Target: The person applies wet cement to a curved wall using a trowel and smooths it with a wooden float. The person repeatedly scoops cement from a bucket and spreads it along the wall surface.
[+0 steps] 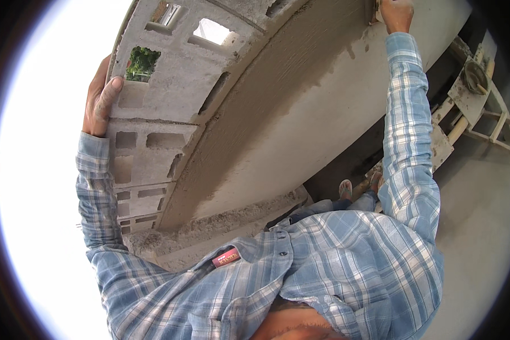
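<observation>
Head view: a person in a blue plaid shirt (345,266) leans over the top of a block wall (153,113), both arms raised along it.
Wall: grey hollow concrete blocks with open cells, green leaves showing through one cell near the upper left.
Plaster: a band of wet, rough brown-grey plaster (255,107) runs along the wall's face just right of the block edge; right of that band lies a smoother, paler coat (323,130).
Left hand: the left hand (100,101) sits on the wall's outer left edge, fingers (109,93) curled over the block, thumb pressed flat on its face, gripping the block.
Right hand: the right hand (395,14) is at the top of the plastered face, fingers closed around a tool (375,12) that is mostly out of view, its edge touching the plaster.
Pocket: a red flat packet (226,258) pokes from the shirt's chest pocket, below the wall's foot.
Feet: sandalled feet (358,187) stand below the wall, on a pale wooden scaffold (476,107).
Scaffold: to the right of the wall, it carries a round mortar-caked pan (475,76).
Floor: bare grey concrete floor (481,226) lies under the scaffold.
</observation>
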